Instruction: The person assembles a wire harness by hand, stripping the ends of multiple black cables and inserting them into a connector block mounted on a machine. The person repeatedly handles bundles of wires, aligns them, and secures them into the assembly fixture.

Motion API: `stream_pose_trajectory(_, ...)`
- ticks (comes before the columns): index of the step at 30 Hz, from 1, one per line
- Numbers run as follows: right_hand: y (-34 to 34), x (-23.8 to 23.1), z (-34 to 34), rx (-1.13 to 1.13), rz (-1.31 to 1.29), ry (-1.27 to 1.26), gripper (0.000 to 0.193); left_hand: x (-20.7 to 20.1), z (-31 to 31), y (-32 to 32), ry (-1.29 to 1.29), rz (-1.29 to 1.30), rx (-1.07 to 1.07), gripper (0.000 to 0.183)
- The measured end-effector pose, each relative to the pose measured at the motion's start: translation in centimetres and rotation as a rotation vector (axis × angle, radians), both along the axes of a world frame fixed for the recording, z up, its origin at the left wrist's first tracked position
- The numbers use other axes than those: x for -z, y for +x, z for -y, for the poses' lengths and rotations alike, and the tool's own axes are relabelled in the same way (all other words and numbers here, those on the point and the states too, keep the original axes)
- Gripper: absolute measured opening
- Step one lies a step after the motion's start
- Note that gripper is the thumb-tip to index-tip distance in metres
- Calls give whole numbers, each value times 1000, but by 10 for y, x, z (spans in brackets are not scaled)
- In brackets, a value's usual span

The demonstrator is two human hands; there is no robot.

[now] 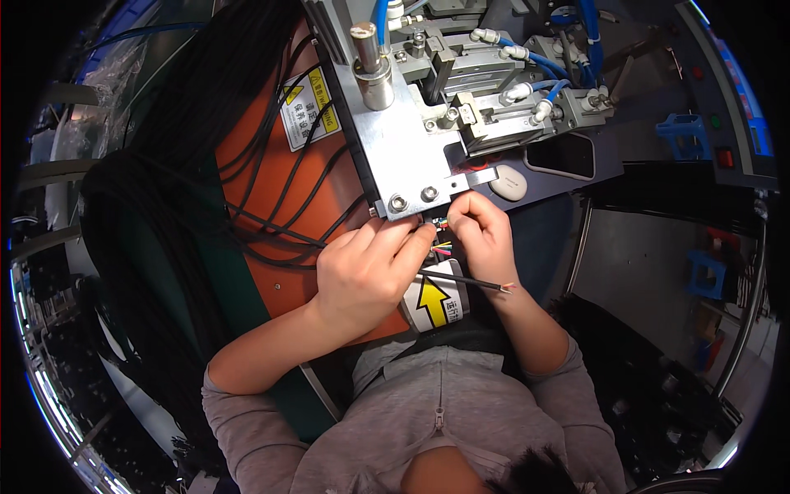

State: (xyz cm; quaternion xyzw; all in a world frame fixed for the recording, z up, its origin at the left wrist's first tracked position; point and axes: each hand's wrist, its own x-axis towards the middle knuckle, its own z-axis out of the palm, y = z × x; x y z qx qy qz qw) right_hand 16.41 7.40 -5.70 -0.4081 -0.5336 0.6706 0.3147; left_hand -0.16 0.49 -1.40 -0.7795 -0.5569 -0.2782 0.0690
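Observation:
My left hand [362, 262], fingers and thumb pressed together, grips a black cable end just below the front edge of a metal fixture [411, 156]. Thin coloured wires [442, 223] fan out from the cable end between my two hands. My right hand [484, 232] is closed in a pinch at those wires; its fingertips partly hide them. Just below, more coloured wires [444, 248] stick out beside my left thumb. Another black cable [462, 279] runs below both hands, its stripped end pointing right toward my right wrist.
Several black cables [276, 198] cross the orange work surface [288, 288] on the left. Metal cylinders with blue air hoses [535, 62] stand behind the fixture. A white oval case [508, 183] and a dark phone [559, 156] lie to the right. A yellow arrow label [432, 305] is below my hands.

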Motion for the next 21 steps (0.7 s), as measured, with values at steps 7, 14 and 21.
stream_pose_trajectory(7, 0, -4, 1, 120, 53, 199, 10, -21, 22, 11, -213, -216, -138, 25)
stream_pose_trajectory(14, 1, -26, -10, -383, -248, 701, 16, -23, 16, 5, -185, -123, -56, 32)
stream_pose_trajectory(21, 12, -37, -10, -117, -292, 770, 21, -29, 9, 3, 113, 32, 131, 30)
